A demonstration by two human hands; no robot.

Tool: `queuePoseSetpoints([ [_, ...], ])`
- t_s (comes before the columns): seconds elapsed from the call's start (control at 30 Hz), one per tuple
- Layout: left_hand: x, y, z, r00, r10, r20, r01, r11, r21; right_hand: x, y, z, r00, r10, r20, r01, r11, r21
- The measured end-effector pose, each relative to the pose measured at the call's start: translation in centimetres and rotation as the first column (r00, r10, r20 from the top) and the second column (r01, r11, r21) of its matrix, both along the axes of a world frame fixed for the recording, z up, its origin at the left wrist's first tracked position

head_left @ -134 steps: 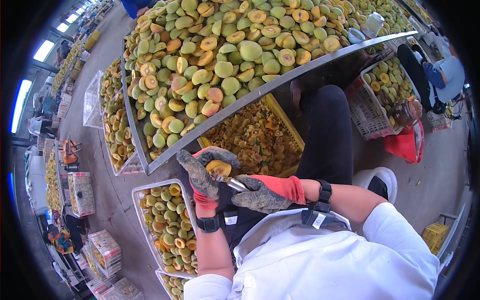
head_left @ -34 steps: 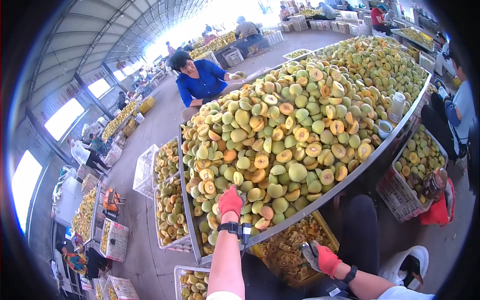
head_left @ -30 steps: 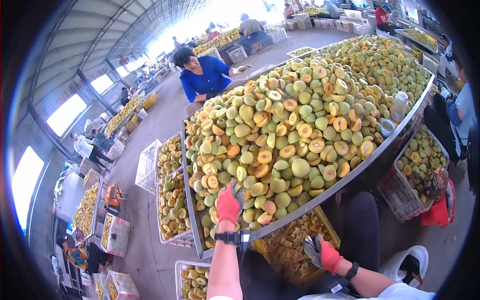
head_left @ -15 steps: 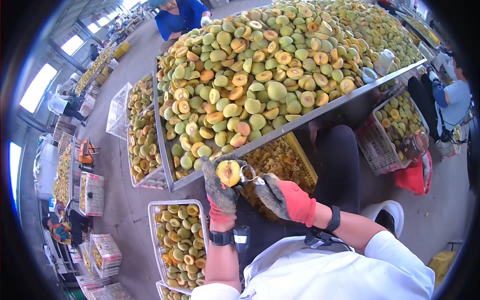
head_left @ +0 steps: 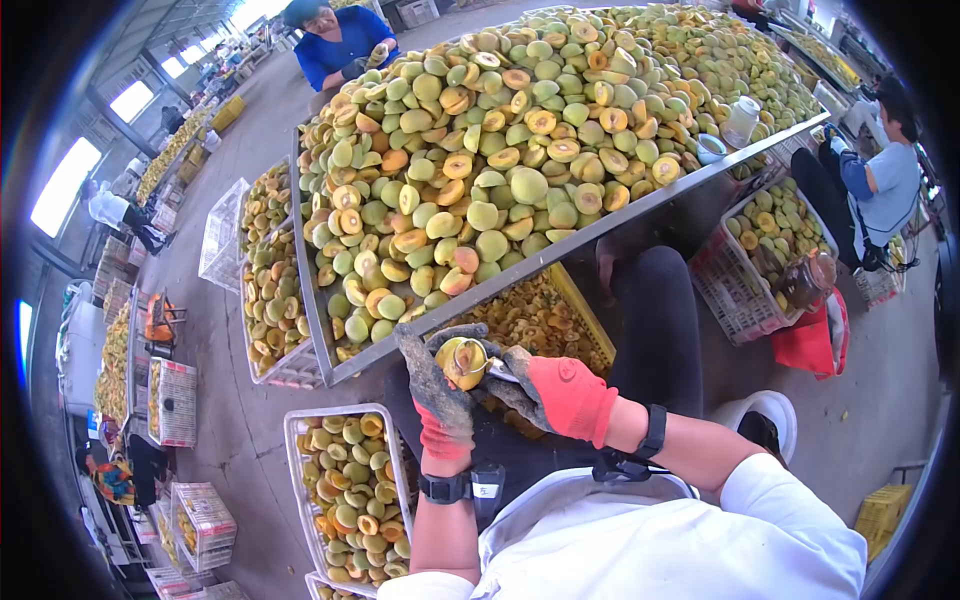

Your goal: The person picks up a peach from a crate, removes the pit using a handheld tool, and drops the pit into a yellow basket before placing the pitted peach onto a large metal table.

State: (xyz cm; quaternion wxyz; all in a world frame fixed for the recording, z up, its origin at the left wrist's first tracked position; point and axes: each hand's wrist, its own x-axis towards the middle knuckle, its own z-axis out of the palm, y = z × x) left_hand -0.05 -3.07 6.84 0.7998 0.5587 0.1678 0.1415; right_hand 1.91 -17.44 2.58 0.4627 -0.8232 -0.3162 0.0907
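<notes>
My left hand [head_left: 440,400], in a grey and red work glove, is closed around a halved peach [head_left: 463,362] with its yellow cut face turned up. In my right hand [head_left: 570,395], gloved the same way, is a metal ring-shaped pitting knife [head_left: 497,370]. Its looped end meets the cut face of the fruit, and the fingers hide most of its handle. Both hands are over my lap, just off the front edge of a metal-rimmed table [head_left: 440,313] heaped with halved peaches [head_left: 500,190].
Below the table edge is a yellow crate [head_left: 585,318] of scraps. A white crate [head_left: 296,470] of halves stands at my left, another crate [head_left: 735,290] at the right beside a red bag [head_left: 815,345]. A person in blue [head_left: 345,45] works across the table; another person [head_left: 890,190] sits right.
The pitting knife has moved left from beside the peach half onto its cut face. My right hand has come closer to the left. The person in blue has brought their hands together.
</notes>
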Motion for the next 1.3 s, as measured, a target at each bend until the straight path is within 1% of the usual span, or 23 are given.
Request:
queuePoseSetpoints([
  [0.03, 0.1, 0.4, -0.6, 1.0, 0.0, -0.001, 0.0, 1.0, -0.001, 0.1, -0.1, -0.9, 1.0, 0.013, -0.009, -0.014, 0.998, -0.06],
  [0.1, 0.4, 1.8, -2.0, 0.992, -0.113, -0.057, 0.1, 0.974, -0.202, 0.1, -0.4, -0.7, 1.0, 0.021, -0.022, -0.024, 0.993, -0.118],
  [0.2, 0.3, 1.7, -1.9, 0.992, -0.09, -0.091, 0.078, 0.989, -0.129, 0.1, -0.7, 0.8, 0.995, 0.052, -0.089, -0.074, 0.96, -0.27],
  [0.23, 0.2, 1.6, -2.2, 0.991, -0.09, -0.098, 0.077, 0.988, -0.131, 0.0, -0.6, 0.2, 0.909, 0.034, -0.416, -0.067, 0.996, -0.065],
  [0.27, 0.4, 1.6, -2.5, 0.994, -0.089, -0.067, 0.083, 0.993, -0.084, 0.1, -0.3, -0.3, 0.722, 0.079, -0.688, 0.013, 0.992, 0.128],
  [0.3, 0.5, 1.6, -2.7, 0.995, -0.089, -0.034, 0.088, 0.996, -0.036, -0.2, -0.1, -0.8, 0.722, 0.079, -0.688, 0.013, 0.992, 0.127],
  [0.37, 0.4, 1.3, -2.8, 0.996, -0.087, -0.026, 0.087, 0.996, 0.019, -1.5, 0.5, -2.1, 0.914, 0.128, -0.385, 0.022, 0.932, 0.361],
  [0.43, 0.5, 0.9, -3.0, 0.996, -0.086, -0.021, 0.087, 0.993, 0.073, -1.5, 0.8, -2.9, 0.92, 0.134, -0.367, 0.015, 0.927, 0.376],
  [0.47, 0.7, 0.8, -3.4, 0.999, -0.046, 0.022, 0.043, 0.992, 0.117, -1.5, 0.9, -3.1, 0.637, 0.224, -0.738, 0.209, 0.871, 0.445],
  [0.5, 0.9, 0.5, -3.5, 0.997, -0.008, 0.07, -0.003, 0.987, 0.159, -1.5, 0.9, -3.2, 0.216, 0.346, -0.913, 0.412, 0.816, 0.406],
  [0.63, 0.9, 0.5, -4.3, 1.0, 0.004, 0.029, -0.009, 0.981, 0.193, -1.5, 0.6, -3.5, 0.116, 0.277, -0.954, 0.43, 0.852, 0.3],
  [0.7, 0.9, 0.3, -4.6, 0.998, 0.016, 0.059, -0.028, 0.975, 0.219, -1.9, 0.5, -3.1, 0.371, 0.298, -0.88, 0.316, 0.85, 0.421],
  [0.83, 0.8, 0.2, -4.7, 0.992, 0.028, 0.119, -0.058, 0.965, 0.256, -1.5, -0.2, -3.4, 0.418, 0.355, -0.837, 0.135, 0.886, 0.443],
  [0.87, 0.9, 0.7, -4.8, 0.993, 0.029, 0.117, -0.059, 0.965, 0.256, -1.5, -0.2, -3.0, 0.251, 0.371, -0.894, 0.248, 0.868, 0.43],
  [0.9, 1.1, 1.6, -5.1, 0.996, -0.084, 0.043, 0.078, 0.989, 0.129, -1.5, -0.1, -2.4, 0.077, 0.394, -0.916, 0.355, 0.847, 0.395],
  [0.93, 1.2, 2.1, -5.2, 0.979, -0.204, -0.015, 0.204, 0.979, -0.008, -1.4, 0.0, -1.8, 0.074, 0.395, -0.916, 0.354, 0.848, 0.394],
  [1.0, 1.3, 2.3, -5.4, 0.973, -0.228, 0.021, 0.229, 0.973, -0.028, -1.2, 0.5, -1.0, -0.2, 0.368, -0.908, 0.496, 0.837, 0.23],
  [1.03, 1.3, 2.3, -5.3, 0.966, -0.253, 0.059, 0.255, 0.966, -0.048, -1.3, 0.5, -1.6, -0.201, 0.368, -0.908, 0.495, 0.838, 0.23],
  [1.07, 1.2, 2.2, -5.3, 0.967, -0.248, 0.055, 0.251, 0.967, -0.049, -1.7, 0.5, -2.7, 0.181, 0.379, -0.908, 0.333, 0.845, 0.419],
  [1.1, 1.1, 2.0, -5.1, 0.978, -0.209, 0.025, 0.21, 0.975, -0.074, -1.9, 0.5, -3.4, 0.529, 0.4, -0.748, 0.109, 0.842, 0.528],
  [1.13, 1.1, 1.8, -4.8, 0.985, -0.171, -0.003, 0.17, 0.981, -0.098, -1.8, 0.6, -3.4, 0.528, 0.401, -0.749, 0.109, 0.843, 0.528],
  [1.2, 1.5, 2.2, -3.9, 0.97, -0.232, -0.068, 0.226, 0.971, -0.079, -1.6, 0.5, -3.2, 0.245, 0.428, -0.87, 0.206, 0.854, 0.478],
  [1.3, 1.4, 2.2, -4.7, 0.958, -0.271, -0.096, 0.269, 0.962, -0.036, -1.5, 0.3, -0.4, 0.372, 0.331, -0.867, 0.112, 0.912, 0.395],
])
